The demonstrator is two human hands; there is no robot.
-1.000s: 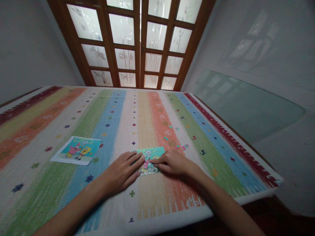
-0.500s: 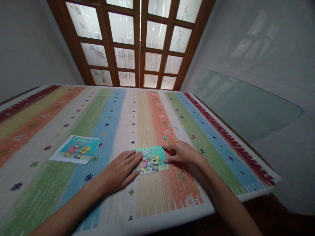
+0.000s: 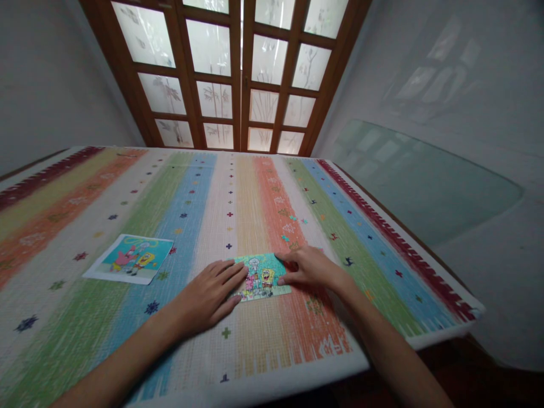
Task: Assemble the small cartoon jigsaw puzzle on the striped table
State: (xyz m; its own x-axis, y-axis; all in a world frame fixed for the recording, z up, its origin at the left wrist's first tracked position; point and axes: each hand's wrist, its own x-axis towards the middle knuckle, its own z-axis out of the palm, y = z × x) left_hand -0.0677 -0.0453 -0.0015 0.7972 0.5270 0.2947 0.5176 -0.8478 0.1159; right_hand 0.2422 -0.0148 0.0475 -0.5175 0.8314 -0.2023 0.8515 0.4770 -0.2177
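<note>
A jigsaw puzzle (image 3: 267, 277) with cartoon figures on a turquoise ground lies flat on the striped tablecloth (image 3: 255, 328). My left hand (image 3: 216, 289) rests flat over its left end, fingers stretched out and covering that part. At the right end is my right hand (image 3: 308, 266), its index finger at the top right corner and its thumb lower down on the puzzle's right side. A gap shows between that thumb and finger; the other fingers are curled and partly hidden. Beyond the right hand lie several small loose puzzle pieces (image 3: 293, 219).
A printed sheet (image 3: 131, 260) with a matching cartoon picture lies to the left of my left hand. The table's front edge (image 3: 306, 379) is close to me. Wooden doors (image 3: 238, 79) with glass panes stand behind the table, and a wall (image 3: 476, 170) is on the right.
My right thumb and index finger have shifted slightly left over the puzzle's right side. My left hand stays in place.
</note>
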